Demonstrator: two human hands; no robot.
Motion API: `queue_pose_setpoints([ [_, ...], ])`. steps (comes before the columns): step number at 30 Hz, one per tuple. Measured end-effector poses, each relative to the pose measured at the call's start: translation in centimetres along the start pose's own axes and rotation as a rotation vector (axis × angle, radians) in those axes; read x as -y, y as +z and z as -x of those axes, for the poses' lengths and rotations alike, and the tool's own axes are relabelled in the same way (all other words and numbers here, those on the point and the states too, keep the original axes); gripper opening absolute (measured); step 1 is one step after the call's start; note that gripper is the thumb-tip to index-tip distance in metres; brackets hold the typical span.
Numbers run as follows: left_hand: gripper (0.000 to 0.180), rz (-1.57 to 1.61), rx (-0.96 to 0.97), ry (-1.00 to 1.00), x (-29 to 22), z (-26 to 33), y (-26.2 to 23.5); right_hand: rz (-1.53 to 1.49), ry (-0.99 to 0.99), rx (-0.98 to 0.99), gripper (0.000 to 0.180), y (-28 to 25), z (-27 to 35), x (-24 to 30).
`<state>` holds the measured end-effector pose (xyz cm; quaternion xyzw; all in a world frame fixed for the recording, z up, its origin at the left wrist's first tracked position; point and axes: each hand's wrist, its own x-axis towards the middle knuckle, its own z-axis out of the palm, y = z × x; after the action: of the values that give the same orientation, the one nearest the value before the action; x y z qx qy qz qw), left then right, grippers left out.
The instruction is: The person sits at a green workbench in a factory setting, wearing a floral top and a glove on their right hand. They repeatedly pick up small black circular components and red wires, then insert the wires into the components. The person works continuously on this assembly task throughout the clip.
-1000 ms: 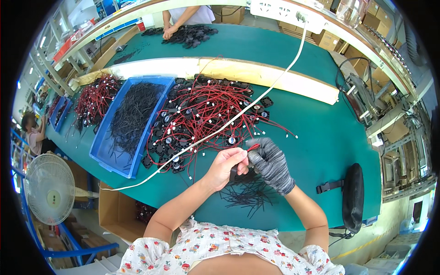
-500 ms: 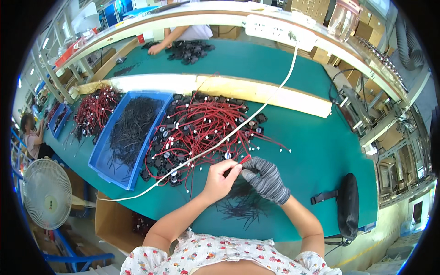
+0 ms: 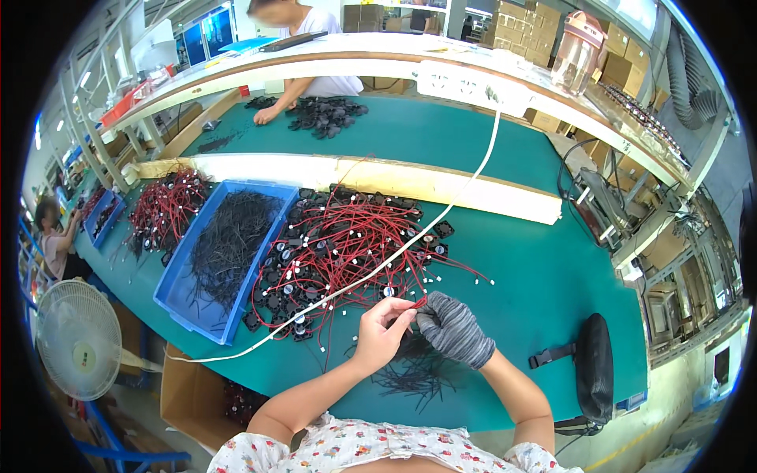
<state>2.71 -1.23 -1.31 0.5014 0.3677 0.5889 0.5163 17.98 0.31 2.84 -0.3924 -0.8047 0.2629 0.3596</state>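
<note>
Gloved right hand (image 3: 457, 329) is curling in tighter around the red wires (image 3: 421, 303);
the left hand (image 3: 382, 335) is pinching them between thumb and fingertips; the glove is hiding whatever its fingers are gripping, so its hold cannot be told; the wires are bridging both hands above loose black strips (image 3: 414, 374), seemingly being steadied for fine work.

Through the head camera I see a white blouse (image 3: 355, 441) scattered with small flowers, mostly red with touches of orange. Its loose short sleeves (image 3: 246, 455) carry the same print and leave both forearms (image 3: 517, 394) bare. The right hand (image 3: 461, 335) wears a knitted glove (image 3: 453, 323), mottled grey and black, ending at the wrist. The left hand (image 3: 380, 337) is bare. The neckline looks rounded, though the warped lower rim keeps me unsure.
</note>
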Motion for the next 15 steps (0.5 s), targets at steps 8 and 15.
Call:
queue_pose_setpoints([
  [8, 0.012, 0.101, -0.084, 0.140, -0.9, -0.7, -0.6, -0.413, 0.156, -0.234, 0.018, 1.9, 0.1, -1.6],
  [15, 0.013, 0.028, 0.043, 0.169, -0.9, -0.9, -1.2, -1.131, 0.571, 0.408, 0.041, -0.5, -0.4, -1.4],
])
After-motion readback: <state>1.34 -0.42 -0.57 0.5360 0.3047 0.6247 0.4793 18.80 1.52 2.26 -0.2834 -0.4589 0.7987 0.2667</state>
